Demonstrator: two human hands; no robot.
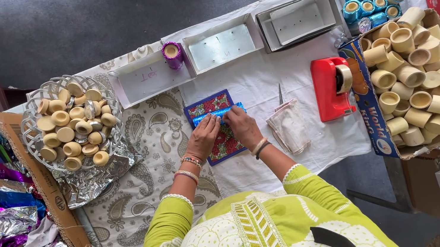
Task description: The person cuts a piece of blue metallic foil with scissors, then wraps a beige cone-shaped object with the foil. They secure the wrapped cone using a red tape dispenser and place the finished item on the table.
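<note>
Cloth-covered table [261, 83], grey floor [93, 19]

On the table [261, 83], both hands, left hand [203, 136] and right hand [242, 125], rest side by side on a foil-wrapped roll [217, 114] lying across a patterned mat [215, 127] near the middle. A wire basket [73, 131] of caps sits toward the left edge, a tape dispenser [331, 87] to the right, and a box of cups [413, 84] at the right edge. Three trays [224, 44] line the far edge.
</note>
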